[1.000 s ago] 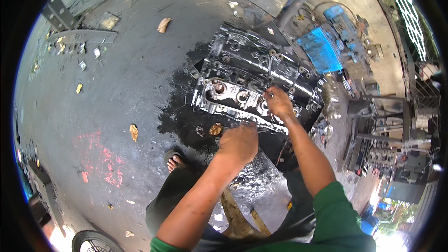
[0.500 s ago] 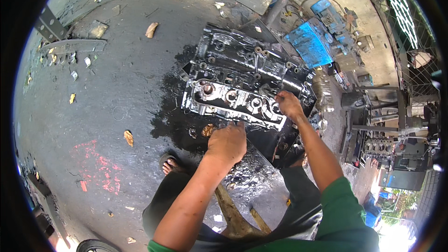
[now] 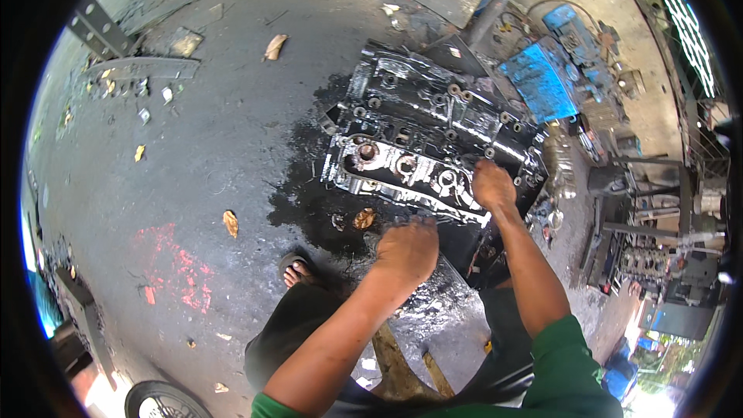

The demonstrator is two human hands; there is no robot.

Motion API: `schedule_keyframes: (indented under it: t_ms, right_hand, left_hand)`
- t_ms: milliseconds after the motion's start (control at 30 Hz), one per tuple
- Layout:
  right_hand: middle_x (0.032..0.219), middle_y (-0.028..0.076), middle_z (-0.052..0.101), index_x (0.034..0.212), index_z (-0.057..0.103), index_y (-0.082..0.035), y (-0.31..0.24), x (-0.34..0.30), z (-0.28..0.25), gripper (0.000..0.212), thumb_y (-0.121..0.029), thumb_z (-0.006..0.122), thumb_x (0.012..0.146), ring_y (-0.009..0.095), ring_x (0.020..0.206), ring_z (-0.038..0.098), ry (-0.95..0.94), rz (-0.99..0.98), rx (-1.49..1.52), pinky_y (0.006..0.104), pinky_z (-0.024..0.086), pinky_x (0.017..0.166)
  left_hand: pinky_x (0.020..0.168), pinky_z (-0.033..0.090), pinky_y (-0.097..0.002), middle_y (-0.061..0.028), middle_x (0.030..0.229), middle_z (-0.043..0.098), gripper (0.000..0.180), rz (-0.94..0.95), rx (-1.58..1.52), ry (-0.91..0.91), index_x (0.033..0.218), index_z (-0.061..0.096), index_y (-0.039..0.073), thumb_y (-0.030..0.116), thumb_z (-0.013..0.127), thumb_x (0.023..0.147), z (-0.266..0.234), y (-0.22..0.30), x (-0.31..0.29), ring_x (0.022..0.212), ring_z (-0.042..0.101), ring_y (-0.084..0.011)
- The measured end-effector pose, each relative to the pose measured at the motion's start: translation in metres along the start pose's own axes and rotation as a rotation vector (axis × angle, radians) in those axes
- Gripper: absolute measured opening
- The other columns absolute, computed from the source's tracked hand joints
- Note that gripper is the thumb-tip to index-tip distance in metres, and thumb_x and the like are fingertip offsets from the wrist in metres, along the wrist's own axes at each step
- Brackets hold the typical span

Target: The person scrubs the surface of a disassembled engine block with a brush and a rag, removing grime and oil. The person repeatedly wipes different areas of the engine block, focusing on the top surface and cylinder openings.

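Note:
A long, oil-wet engine cylinder head (image 3: 410,166), bright metal with a row of round wells, lies in front of me. Behind it and touching it are larger black castings (image 3: 418,93), shiny with oil and dotted with round fittings. My right hand (image 3: 494,184) is at the right end of the cylinder head, fingers curled down over it; whatever they grip is hidden under the hand. Just off the near edge, my left hand (image 3: 410,246) is closed with its back up. Its fingertips are blackened, and what lies inside them cannot be made out.
Dark oil stains (image 3: 302,201) spread on the floor left of the parts, with a dry leaf (image 3: 364,218) near my left hand. A blue machine (image 3: 540,81) stands at the far right. A wooden stool (image 3: 396,360) is between my legs. At the lower left lies a wheel (image 3: 164,401).
The whole view has shifted, so the parts appear further right. My left hand has moved slightly right along the near edge. My right hand has turned, showing more of its back.

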State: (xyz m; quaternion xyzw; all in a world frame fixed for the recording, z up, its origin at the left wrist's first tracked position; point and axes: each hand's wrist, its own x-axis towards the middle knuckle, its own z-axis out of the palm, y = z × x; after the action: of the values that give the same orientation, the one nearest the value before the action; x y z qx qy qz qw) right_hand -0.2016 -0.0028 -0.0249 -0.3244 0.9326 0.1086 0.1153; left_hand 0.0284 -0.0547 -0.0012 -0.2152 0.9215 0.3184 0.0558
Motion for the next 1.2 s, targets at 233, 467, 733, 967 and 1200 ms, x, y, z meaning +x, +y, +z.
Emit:
schedule_keyframes:
  t_ms: [233,467,733,967,1200]
  right_hand:
    - [0.090,0.014,0.068,0.115,0.063,-0.009,0.092,-0.057,0.021,0.026,-0.022,0.058,0.094,0.028,0.076,0.065,0.212,-0.188,0.300,0.0380,0.050,0.071]
    - [0.060,-0.004,0.051,0.111,0.065,-0.016,0.194,-0.136,0.197,0.019,-0.021,0.052,0.098,0.008,0.043,0.045,-0.278,0.454,1.290,0.0242,0.032,0.033]
    - [0.095,0.010,0.071,0.104,0.069,-0.011,0.139,-0.069,0.354,0.022,-0.027,0.061,0.090,0.028,0.085,0.069,-0.098,0.280,0.816,0.0374,0.052,0.072]
    - [0.093,0.012,0.067,0.110,0.065,-0.010,0.069,-0.119,0.198,0.023,-0.019,0.062,0.089,0.027,0.083,0.065,-0.165,0.112,0.786,0.0384,0.049,0.073]
    - [0.083,0.014,0.066,0.110,0.061,-0.009,-0.092,-0.110,0.120,0.022,-0.020,0.059,0.090,0.028,0.073,0.063,0.113,-0.308,0.647,0.0408,0.049,0.066]
  left_hand:
    - [0.071,0.057,-0.0415,-0.0191,0.101,0.066,0.028,-0.048,-0.058,-0.035,0.110,0.058,-0.002,0.008,0.048,0.086,0.008,0.003,0.003,0.087,0.069,-0.0345]
    - [0.069,0.056,-0.0427,-0.0181,0.099,0.068,0.029,-0.081,0.001,-0.165,0.108,0.059,-0.001,0.009,0.050,0.084,0.021,0.001,-0.004,0.083,0.070,-0.0345]
    - [0.069,0.055,-0.0451,-0.0201,0.098,0.068,0.029,-0.051,0.034,-0.185,0.107,0.060,-0.001,0.010,0.050,0.082,0.039,0.017,-0.001,0.076,0.070,-0.0360]
    - [0.069,0.055,-0.0440,-0.0182,0.090,0.068,0.025,-0.006,-0.006,-0.086,0.102,0.060,-0.001,0.011,0.049,0.084,0.029,0.001,-0.009,0.080,0.069,-0.0346]
    - [0.069,0.055,-0.0413,-0.0145,0.088,0.068,0.020,-0.185,0.070,0.355,0.098,0.062,0.001,0.011,0.049,0.085,0.005,0.018,0.004,0.085,0.068,-0.0298]
